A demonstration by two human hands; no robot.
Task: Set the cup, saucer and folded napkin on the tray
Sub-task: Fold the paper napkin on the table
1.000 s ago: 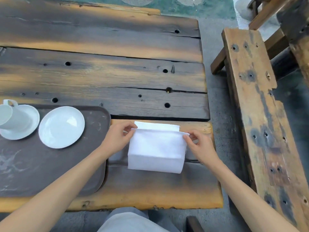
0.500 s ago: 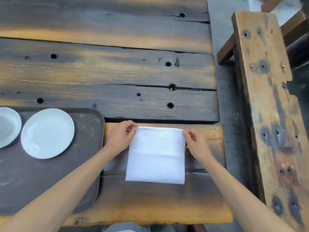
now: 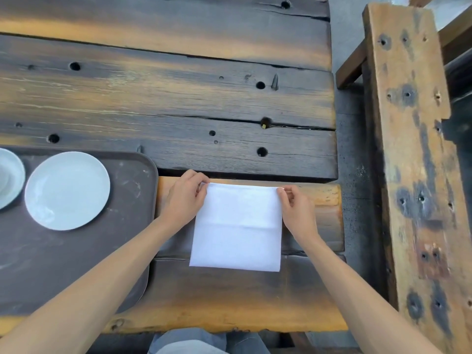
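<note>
A white napkin (image 3: 237,228) lies folded flat on the wooden table, just right of the dark brown tray (image 3: 122,241). My left hand (image 3: 185,196) pinches its far left corner and my right hand (image 3: 296,210) pinches its far right corner. On the tray sits an empty white saucer (image 3: 67,190). A second white saucer (image 3: 11,180) is cut off by the left edge; the cup on it is mostly out of view.
The rough plank table (image 3: 178,98) has holes and cracks and ends at its right edge near the napkin. A weathered wooden bench (image 3: 413,175) runs along the right, across a narrow gap of concrete floor.
The lifted top layer of the napkin has been brought down flat, with its far edges now aligned. The view has shifted right, pushing the cup and its saucer mostly out of frame.
</note>
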